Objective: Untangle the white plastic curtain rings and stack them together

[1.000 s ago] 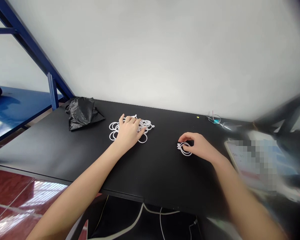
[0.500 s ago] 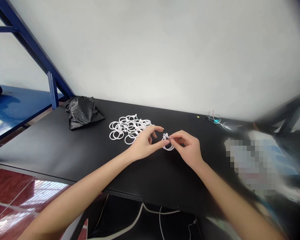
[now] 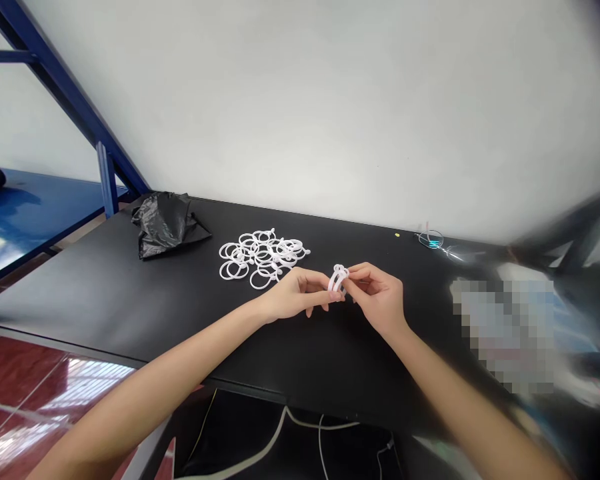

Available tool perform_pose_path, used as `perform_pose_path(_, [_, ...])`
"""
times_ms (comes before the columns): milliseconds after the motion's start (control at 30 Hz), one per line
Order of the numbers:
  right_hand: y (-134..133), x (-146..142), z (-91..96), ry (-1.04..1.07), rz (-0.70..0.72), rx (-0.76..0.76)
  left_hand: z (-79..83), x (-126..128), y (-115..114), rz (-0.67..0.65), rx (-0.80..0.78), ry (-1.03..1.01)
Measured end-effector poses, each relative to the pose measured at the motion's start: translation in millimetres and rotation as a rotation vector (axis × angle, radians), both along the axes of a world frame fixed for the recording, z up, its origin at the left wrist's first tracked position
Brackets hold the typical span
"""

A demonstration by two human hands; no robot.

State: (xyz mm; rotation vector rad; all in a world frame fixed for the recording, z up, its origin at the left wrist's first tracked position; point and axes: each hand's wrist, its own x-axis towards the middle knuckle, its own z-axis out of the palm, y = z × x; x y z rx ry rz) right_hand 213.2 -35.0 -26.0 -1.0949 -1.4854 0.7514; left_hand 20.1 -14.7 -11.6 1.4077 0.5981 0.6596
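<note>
Small bunch of white rings [image 3: 338, 277]: pinched between the fingers of left hand [image 3: 300, 300] and right hand [image 3: 377, 297], held just above black worktop [image 3: 130, 300]. Loose ring pile [image 3: 261, 257]: lies near, behind left hand. Black bag [image 3: 164, 223]: far left.

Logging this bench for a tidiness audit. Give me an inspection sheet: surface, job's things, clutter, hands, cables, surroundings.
Surface: black table, matte.
Job's things: held rings, white, between both hands; ring pile on the table behind them.
Clutter: black bag far left; eyeglasses far right by the wall.
Hands: left hand and right hand both pinch the held rings.
Cables: white cables hang below the table's front edge.
Surroundings: white wall; blue frame at left; red floor tiles.
</note>
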Motion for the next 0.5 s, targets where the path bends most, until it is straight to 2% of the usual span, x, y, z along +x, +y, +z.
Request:
perform_pose_path(200, [-0.5,-0.4,0.4,0.028,0.05,-0.046,1.4,0.7,-0.3,-0.062,-0.069,-0.02])
perform_pose_path(500, [-2.0,-3.3,2.1,0.044,0.048,-0.117,3.4,-0.1,-1.6,-0.123,-0.052,-0.007])
